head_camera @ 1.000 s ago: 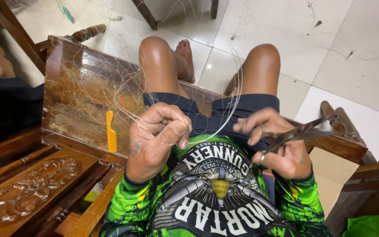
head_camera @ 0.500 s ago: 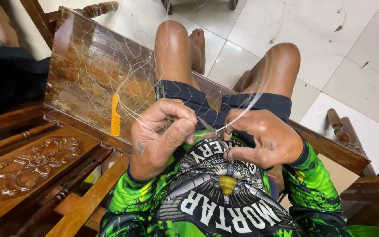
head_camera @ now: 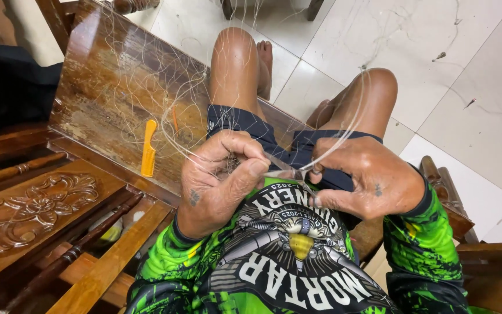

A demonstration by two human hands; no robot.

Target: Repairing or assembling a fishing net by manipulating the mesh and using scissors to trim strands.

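Observation:
My left hand (head_camera: 222, 180) is closed in front of my stomach, pinching a bunch of thin clear net strands (head_camera: 164, 99) between thumb and fingers. My right hand (head_camera: 367, 183) grips a pair of small metal scissors (head_camera: 289, 170), mostly hidden in the fist. The blade tips reach to the left and meet the strands at my left fingertips. More clear line arcs from my hands over my right knee and across the wooden seat.
An orange comb (head_camera: 149, 148) lies on the worn wooden seat (head_camera: 106, 87) to my left, under loose net. A carved wooden panel (head_camera: 30, 203) and slats stand at lower left. My bare knees hang over a white tiled floor (head_camera: 437, 70).
My right hand has swung the scissors in from the right until the blades meet the strands at my left fingers. The left hand has kept its pinch.

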